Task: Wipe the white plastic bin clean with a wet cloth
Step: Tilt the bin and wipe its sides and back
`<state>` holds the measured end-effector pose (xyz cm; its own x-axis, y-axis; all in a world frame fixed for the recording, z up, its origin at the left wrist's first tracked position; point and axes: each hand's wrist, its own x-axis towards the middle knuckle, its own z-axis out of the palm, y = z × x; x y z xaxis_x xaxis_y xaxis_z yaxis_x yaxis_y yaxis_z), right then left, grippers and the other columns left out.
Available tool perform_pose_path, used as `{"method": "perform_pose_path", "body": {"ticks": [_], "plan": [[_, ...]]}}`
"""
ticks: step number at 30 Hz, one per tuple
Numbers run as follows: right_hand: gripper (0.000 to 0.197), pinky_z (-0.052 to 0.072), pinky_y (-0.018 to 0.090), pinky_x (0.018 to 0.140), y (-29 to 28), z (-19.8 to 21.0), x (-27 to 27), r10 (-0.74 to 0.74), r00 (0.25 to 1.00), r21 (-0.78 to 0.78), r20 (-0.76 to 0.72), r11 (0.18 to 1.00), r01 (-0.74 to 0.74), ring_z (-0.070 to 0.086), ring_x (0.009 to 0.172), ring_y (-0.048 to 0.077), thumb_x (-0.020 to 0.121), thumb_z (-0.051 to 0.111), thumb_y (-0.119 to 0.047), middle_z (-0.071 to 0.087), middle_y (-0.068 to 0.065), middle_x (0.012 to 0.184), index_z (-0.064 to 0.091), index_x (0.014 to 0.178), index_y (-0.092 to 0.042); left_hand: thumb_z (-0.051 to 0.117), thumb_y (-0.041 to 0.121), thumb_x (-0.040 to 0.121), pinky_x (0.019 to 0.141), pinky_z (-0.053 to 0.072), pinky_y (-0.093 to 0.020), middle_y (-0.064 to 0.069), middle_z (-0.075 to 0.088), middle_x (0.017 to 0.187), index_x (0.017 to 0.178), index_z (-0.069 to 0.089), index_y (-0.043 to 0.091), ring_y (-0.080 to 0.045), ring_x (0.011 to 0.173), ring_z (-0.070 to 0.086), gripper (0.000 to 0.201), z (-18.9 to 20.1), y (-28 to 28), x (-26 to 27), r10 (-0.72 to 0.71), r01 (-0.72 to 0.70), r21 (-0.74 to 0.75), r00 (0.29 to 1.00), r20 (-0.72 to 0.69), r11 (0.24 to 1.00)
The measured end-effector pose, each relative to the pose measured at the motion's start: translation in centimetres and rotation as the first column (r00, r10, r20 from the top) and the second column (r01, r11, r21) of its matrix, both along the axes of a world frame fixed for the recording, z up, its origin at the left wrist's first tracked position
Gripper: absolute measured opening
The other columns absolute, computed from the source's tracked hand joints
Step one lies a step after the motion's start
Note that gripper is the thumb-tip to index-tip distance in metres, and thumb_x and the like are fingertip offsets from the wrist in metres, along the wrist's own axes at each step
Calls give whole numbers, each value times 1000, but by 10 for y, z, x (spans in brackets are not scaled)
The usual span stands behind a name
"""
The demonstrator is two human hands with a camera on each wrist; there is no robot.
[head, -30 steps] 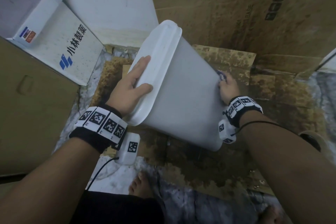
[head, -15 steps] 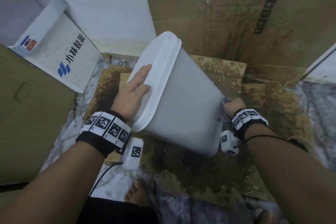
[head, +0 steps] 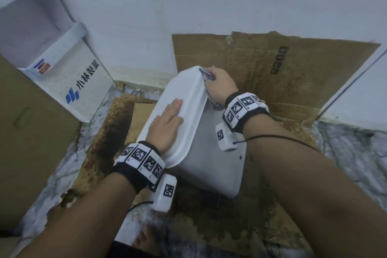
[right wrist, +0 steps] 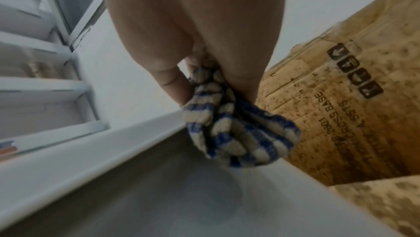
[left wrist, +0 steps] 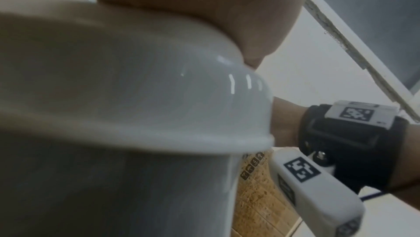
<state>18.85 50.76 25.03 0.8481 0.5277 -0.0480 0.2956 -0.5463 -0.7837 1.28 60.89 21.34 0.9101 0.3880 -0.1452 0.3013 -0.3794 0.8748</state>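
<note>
The white plastic bin [head: 211,159] stands tilted on stained cardboard, its lid side facing up and left. My left hand [head: 167,123] lies flat with straight fingers on the lid [head: 184,123], thumb at the lid's edge [left wrist: 159,106]. My right hand [head: 217,81] grips a bunched blue-and-white striped cloth [right wrist: 236,129] and holds it against the bin's side wall [right wrist: 159,196] just under the rim, at the top far corner. A bit of the cloth [head: 206,74] shows past the fingers in the head view.
Wet, stained cardboard sheets [head: 282,73] cover the floor and lean on the back wall. A white printed box [head: 69,81] leans at the left beside a brown carton [head: 31,142]. My bare foot [head: 144,239] is just below the bin.
My right hand with the cloth has swept from low on the bin's right side up to the top corner by the rim. The left hand stays flat on the lid.
</note>
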Motion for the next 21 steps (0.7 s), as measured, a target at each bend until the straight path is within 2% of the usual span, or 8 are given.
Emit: {"method": "perform_pose_path", "body": {"ticks": [2,4,7,11,13,16,19,21], "plan": [[36,45,28,83,1,4,2,55,998,-118,42,992,-49,60,107,29,94,45,-9,62,14,125,63,125,-12,38,24,98,123,6,-42,15,22,159,150,31,32,-5,148,15,52,-1,0,0,-6,6,-4,1000,-12,1000],[35,46,32,88,0,10,4,93,993,-234,77,970,-72,59,109,32,93,44,-9,60,15,126,62,123,-9,37,29,94,123,6,-42,16,21,159,150,31,33,-4,148,14,56,0,-2,0,-14,14,-17,1000,-16,1000],[33,45,32,84,-5,17,6,133,983,-355,125,931,-81,59,106,32,94,45,-10,62,13,120,61,122,-9,36,24,98,123,6,-43,14,21,160,150,30,31,-6,148,13,53,4,-9,1,-35,35,12,999,-9,999],[28,42,31,82,-17,13,-6,175,967,-377,184,921,-95,57,104,34,91,46,-8,58,18,114,63,112,-2,34,14,101,123,6,-40,14,18,160,151,28,28,-7,149,12,53,9,-16,4,-39,42,68,998,-38,997],[28,36,26,82,-22,8,-17,198,955,-363,221,926,-108,53,108,31,89,47,-6,54,17,116,64,111,-1,32,12,101,122,5,-39,14,17,161,152,26,28,-6,149,11,54,11,-18,6,-52,56,84,997,-54,995],[25,31,22,76,-28,1,-36,204,943,-319,263,941,-114,53,103,28,87,50,-5,54,11,110,66,105,-4,30,9,102,122,6,-38,11,12,162,153,21,26,-8,150,9,55,12,-18,7,-82,95,152,992,-93,984],[22,35,24,78,-36,-2,-56,223,931,-278,287,950,-142,53,99,24,86,52,-4,53,4,100,68,101,-6,27,8,103,121,6,-37,9,6,163,154,13,23,-10,150,5,55,12,-19,6,-117,146,225,984,-137,963],[26,32,20,78,-41,0,-70,240,929,-257,281,952,-168,53,98,21,86,51,-4,52,0,99,69,105,-7,27,7,103,121,6,-38,8,5,163,154,13,23,-11,150,4,56,13,-21,6,-119,149,214,982,-144,966]]}}
